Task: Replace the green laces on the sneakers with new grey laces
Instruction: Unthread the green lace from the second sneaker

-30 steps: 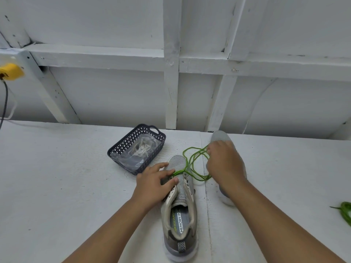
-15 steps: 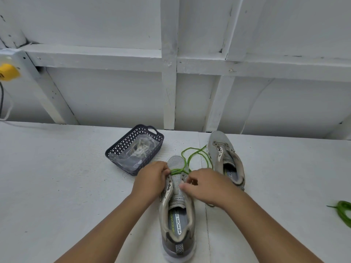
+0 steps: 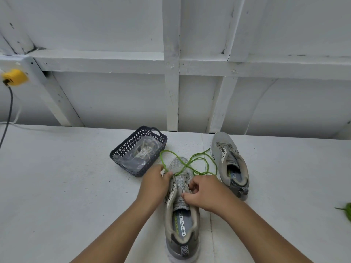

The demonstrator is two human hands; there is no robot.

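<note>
A grey sneaker (image 3: 180, 221) lies toe-away in front of me on the white table. A green lace (image 3: 197, 164) loops loosely over its toe, still threaded at the lowest eyelets. My left hand (image 3: 153, 185) pinches the lace at the left side of the toe. My right hand (image 3: 205, 194) has its fingers curled at the sneaker's right eyelet row; whether it holds the lace is hidden. A second grey sneaker (image 3: 229, 164), without a lace, lies to the right. Grey laces in a clear bag (image 3: 142, 154) sit in a dark basket (image 3: 121, 150).
Another green lace (image 3: 346, 212) lies at the table's right edge. A white framed wall stands behind the table. A yellow plug (image 3: 14, 77) with a dark cable hangs at the far left. Bare table surface stretches to the left.
My right hand came back from the far sneaker to the near one's eyelets. My left hand shifted up and now pinches the lace, which has spread into wider loops.
</note>
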